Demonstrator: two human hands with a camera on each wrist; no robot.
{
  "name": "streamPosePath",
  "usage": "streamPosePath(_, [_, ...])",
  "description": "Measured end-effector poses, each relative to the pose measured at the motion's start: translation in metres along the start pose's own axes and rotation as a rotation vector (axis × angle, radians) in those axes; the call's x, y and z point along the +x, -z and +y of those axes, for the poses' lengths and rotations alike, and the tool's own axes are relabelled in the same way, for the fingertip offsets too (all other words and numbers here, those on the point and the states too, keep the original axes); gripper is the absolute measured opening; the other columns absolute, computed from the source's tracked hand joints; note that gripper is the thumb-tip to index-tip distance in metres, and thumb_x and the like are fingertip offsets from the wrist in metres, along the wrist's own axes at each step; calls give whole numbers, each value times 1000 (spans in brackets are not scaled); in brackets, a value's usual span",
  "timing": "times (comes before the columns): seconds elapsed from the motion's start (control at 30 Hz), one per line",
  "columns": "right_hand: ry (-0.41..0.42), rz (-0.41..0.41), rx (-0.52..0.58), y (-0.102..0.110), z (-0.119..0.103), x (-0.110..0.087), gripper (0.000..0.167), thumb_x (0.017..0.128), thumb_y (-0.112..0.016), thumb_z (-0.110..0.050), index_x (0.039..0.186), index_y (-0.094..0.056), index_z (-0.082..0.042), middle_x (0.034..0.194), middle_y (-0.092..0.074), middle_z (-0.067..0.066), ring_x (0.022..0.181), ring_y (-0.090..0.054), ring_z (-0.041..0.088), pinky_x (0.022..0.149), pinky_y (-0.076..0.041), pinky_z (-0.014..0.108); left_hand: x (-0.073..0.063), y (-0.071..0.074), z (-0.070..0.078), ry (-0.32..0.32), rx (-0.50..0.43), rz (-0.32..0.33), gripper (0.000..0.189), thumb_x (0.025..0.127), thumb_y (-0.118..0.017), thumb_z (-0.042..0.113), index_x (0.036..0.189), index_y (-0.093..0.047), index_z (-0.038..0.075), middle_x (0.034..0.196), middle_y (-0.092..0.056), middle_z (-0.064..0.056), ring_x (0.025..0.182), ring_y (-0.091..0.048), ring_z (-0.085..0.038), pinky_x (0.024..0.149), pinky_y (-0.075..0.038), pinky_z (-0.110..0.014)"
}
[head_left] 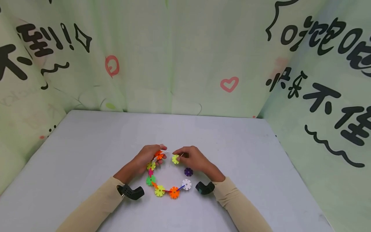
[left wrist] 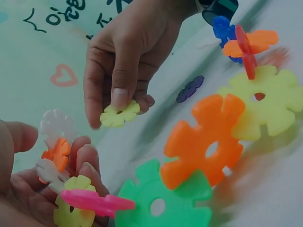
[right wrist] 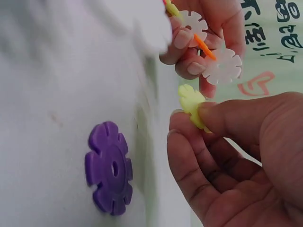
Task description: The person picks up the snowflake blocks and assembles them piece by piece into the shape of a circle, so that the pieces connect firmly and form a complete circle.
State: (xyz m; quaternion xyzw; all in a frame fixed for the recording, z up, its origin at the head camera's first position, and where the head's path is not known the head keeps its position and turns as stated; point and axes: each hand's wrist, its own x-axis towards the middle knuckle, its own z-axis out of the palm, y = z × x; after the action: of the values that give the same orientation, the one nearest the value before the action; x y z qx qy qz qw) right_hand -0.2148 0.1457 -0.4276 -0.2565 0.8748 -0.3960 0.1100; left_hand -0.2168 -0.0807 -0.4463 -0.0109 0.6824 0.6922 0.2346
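Observation:
My left hand (head_left: pixel 145 157) holds the far end of a curved chain of slotted, flower-shaped plastic discs. At that end, a translucent white disc (right wrist: pixel 222 66) joins an orange disc (left wrist: pixel 57 152), with another white one behind it. The chain runs on through yellow, pink, green (left wrist: pixel 158 201) and orange discs, curving round to a white disc (head_left: pixel 186 184) near the right wrist. Between thumb and fingertips my right hand (head_left: pixel 193 158) pinches a loose yellow disc (right wrist: pixel 191 105), a short gap from the chain's end. A single purple disc (right wrist: pixel 111 168) lies on the table beneath the right hand.
The white table (head_left: pixel 116 135) stands against green printed curtains (head_left: pixel 174 58) at the back and sides. Black wrist cameras (head_left: pixel 205 188) are strapped over beige sleeves (head_left: pixel 97 203). The chain's near part curves across the table between both forearms.

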Motion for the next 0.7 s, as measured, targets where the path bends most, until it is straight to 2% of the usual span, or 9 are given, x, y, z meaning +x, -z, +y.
streamPosePath(0.13, [-13, 66, 11, -1, 0, 2, 20, 91, -65, -3, 109, -72, -5, 100, -68, 3, 79, -61, 12, 71, -52, 25, 2, -1, -1, -12, 37, 24, 39, 100, -55, 31, 122, -63, 0, 91, -66, -10, 64, -56, -17, 60, -48, -24])
streamPosePath(0.33, [-48, 120, 69, 0, -2, 2, 17, 90, -67, -5, 107, -72, -5, 94, -69, 1, 77, -61, 12, 68, -52, 26, 2, -1, -4, -22, 73, 36, 40, 97, -60, 34, 114, -68, 0, 88, -64, -9, 65, -54, -17, 60, -47, -25])
streamPosePath(0.47, [-38, 136, 140, 0, -1, 2, 17, 91, -67, -5, 107, -71, -2, 92, -69, 5, 77, -64, 14, 68, -54, 27, 2, -2, -4, -34, 98, 26, 45, 93, -64, 40, 113, -69, 0, 86, -62, -10, 66, -54, -18, 60, -47, -25])
streamPosePath(0.7, [-33, 179, 248, 2, -5, 3, 18, 91, -65, -1, 108, -70, 1, 91, -69, 9, 76, -68, 23, 71, -56, 41, 2, -4, 0, -39, 136, 42, 42, 91, -67, 38, 105, -71, 0, 81, -62, -10, 66, -53, -18, 59, -46, -26])
